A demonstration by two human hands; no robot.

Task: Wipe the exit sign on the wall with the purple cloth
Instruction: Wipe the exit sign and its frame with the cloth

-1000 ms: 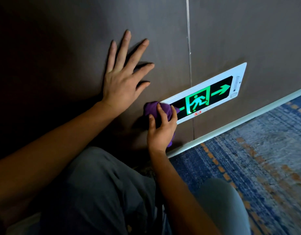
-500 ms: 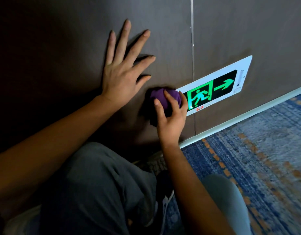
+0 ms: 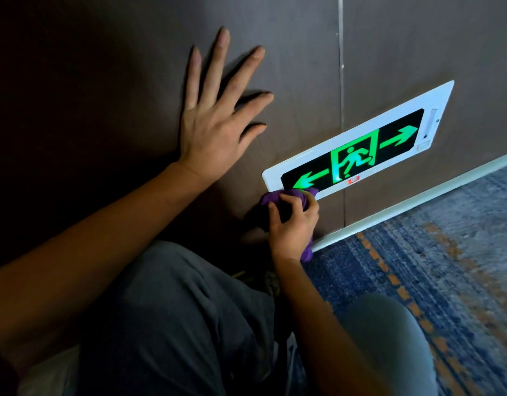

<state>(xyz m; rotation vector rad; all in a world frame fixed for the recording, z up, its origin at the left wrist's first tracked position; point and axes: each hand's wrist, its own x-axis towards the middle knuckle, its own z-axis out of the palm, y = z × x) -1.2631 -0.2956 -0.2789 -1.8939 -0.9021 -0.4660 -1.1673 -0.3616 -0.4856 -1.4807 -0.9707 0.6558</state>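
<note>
The exit sign (image 3: 357, 141) is mounted low on the wall (image 3: 289, 52), just above the skirting (image 3: 417, 207), its long axis seen rising to the right, green arrows pointing both ways along it. The purple cloth (image 3: 275, 197) is bunched in the closed right hand (image 3: 292, 227) and pressed at the sign's lower left corner, much of it hidden under the fingers. The left hand (image 3: 215, 121) is laid flat and spread on bare wall up-left of the sign, holding nothing.

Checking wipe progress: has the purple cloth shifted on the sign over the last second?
Yes. The purple cloth slid down off the exit sign face to its lower-left edge; the left arrow it covered now shows.
</note>
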